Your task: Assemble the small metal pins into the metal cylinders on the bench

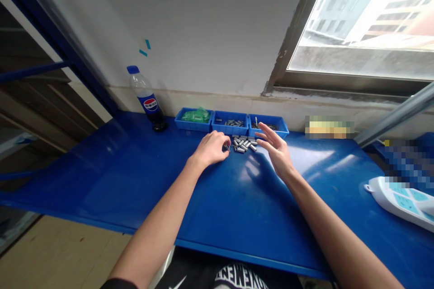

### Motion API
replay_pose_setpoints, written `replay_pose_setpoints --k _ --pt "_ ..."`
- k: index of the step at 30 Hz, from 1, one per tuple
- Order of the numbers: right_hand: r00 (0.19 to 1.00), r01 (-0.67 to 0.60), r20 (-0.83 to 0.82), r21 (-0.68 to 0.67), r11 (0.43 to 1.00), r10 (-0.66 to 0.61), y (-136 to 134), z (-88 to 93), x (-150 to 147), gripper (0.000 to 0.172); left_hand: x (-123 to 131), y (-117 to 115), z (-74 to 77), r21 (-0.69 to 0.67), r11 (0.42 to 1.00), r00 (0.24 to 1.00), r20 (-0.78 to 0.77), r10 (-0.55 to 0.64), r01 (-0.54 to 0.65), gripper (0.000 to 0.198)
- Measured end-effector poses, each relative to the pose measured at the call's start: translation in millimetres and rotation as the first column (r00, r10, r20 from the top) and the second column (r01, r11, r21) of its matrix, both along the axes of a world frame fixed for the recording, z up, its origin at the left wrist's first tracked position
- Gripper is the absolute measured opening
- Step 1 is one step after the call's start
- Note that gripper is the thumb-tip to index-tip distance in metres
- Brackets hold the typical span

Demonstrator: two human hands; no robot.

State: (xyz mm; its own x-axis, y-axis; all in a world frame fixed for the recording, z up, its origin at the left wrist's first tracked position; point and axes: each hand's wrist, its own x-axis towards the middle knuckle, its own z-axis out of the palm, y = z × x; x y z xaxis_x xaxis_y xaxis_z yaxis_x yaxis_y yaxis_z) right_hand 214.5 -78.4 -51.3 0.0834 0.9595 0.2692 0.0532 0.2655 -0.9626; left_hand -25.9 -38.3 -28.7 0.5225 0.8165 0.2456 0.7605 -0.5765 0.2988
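Observation:
My left hand [213, 148] rests on the blue table [135, 180], fingers curled and pinched on a small metal piece at the left edge of a heap of small grey metal parts [243, 143]. My right hand [275, 145] hovers just right of the heap, fingers spread apart and holding nothing. Behind the heap stand three blue trays: the left tray [194, 119] with green pieces, the middle tray [230, 123] with grey parts, the right tray [268, 125] with dark thin parts.
A cola bottle with a blue cap [148, 99] stands at the back left by the wall. A white power strip [400, 198] lies at the right edge. A window is up right, a blue shelf frame at the left.

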Motion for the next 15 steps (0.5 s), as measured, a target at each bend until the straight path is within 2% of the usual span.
replay_pose_setpoints --k 3,7,10,12,15 --pt "1.000 -0.024 0.006 -0.003 1.000 0.024 2 -4.7 4 0.068 5 -3 -1.3 -0.019 1.000 0.998 -0.059 -0.015 0.014 0.016" --pt "0.999 -0.046 0.013 -0.037 0.998 0.047 2 -7.9 6 0.062 10 -4 -0.2 -0.033 0.999 0.996 -0.082 -0.032 0.029 0.028" --pt "0.998 -0.053 0.028 -0.056 0.997 0.055 0 -7.2 4 0.057 10 -3 0.5 -0.031 0.998 0.995 -0.085 -0.053 0.051 0.028" --pt "0.998 -0.053 0.033 -0.069 0.996 0.056 0 -6.5 3 0.056 11 -2 1.0 -0.023 0.998 0.997 -0.047 -0.062 0.061 0.026" --pt "0.998 -0.051 0.037 -0.075 0.996 0.054 0 -6.0 3 0.053 14 -2 2.0 0.017 0.996 0.990 0.107 -0.088 0.086 0.025"
